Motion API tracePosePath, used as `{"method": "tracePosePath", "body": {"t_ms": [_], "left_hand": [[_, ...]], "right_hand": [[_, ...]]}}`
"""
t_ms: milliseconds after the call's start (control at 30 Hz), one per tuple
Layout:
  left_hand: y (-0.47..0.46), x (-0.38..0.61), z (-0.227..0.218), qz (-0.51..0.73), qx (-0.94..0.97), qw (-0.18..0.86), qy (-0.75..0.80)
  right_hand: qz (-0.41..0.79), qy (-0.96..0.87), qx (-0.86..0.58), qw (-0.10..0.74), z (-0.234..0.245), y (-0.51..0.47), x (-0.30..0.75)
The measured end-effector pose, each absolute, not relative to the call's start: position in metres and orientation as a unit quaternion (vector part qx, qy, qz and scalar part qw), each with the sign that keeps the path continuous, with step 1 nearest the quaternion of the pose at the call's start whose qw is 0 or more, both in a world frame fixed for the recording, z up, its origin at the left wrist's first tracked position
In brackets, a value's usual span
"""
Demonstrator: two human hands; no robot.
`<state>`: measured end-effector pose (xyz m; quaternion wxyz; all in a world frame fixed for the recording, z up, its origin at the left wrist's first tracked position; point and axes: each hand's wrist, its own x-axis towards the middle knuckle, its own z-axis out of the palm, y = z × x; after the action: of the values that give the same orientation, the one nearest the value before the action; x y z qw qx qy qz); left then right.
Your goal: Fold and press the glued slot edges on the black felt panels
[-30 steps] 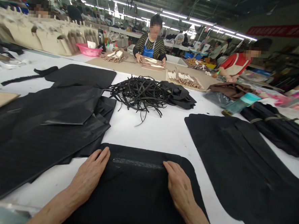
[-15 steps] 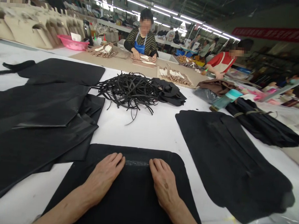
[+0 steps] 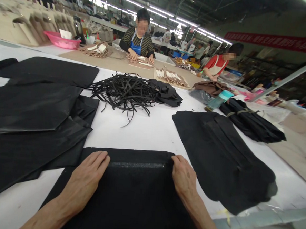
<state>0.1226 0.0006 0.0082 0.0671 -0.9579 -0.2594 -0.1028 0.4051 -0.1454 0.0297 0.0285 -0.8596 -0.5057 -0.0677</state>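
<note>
A large black leather-like panel lies before me on the white table, with a shiny strip running across it near its far edge. On the panel's left side, my left hand is laid palm down, fingers stretched out at the strip's left end. At the strip's right end, by the far right corner, my right hand rests with its fingertips on the panel. Both thumbs are hidden from view. Nothing shows lifted in either hand.
Black sheets lie overlapped at left. Beyond my panel is a heap of thin black straps. More black panels, a tied black bundle and a teal-lidded bottle are at right. Two people work across the table.
My hands have moved apart along the strip, the left one leftward and the right one to the corner. More of the shiny strip shows between them. The view has shifted rightward.
</note>
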Motion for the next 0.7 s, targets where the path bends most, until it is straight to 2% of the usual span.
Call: {"method": "tracePosePath", "body": {"t_ms": [100,167,300,400,567,700], "left_hand": [[-0.025,0.137,0.009,-0.117,-0.982,-0.011,-0.147],[-0.045,0.148,0.011,-0.075,-0.990,-0.096,-0.068],[-0.072,0.155,0.016,-0.008,-0.976,-0.214,-0.038],[-0.076,0.149,0.024,-0.004,-0.968,-0.247,-0.052],[-0.069,0.146,0.033,0.004,-0.960,-0.262,-0.100],[-0.066,0.152,0.025,-0.014,-0.959,-0.260,-0.113]], "right_hand": [[-0.010,-0.550,-0.827,0.113,0.038,-0.124,0.388],[0.028,-0.599,-0.788,0.142,0.040,-0.104,0.371],[0.059,-0.663,-0.738,0.111,0.034,-0.072,0.344],[0.064,-0.682,-0.724,0.082,0.028,-0.061,0.338],[0.067,-0.686,-0.720,0.080,0.028,-0.055,0.342],[-0.048,-0.692,-0.712,0.110,0.037,-0.059,0.339]]}}
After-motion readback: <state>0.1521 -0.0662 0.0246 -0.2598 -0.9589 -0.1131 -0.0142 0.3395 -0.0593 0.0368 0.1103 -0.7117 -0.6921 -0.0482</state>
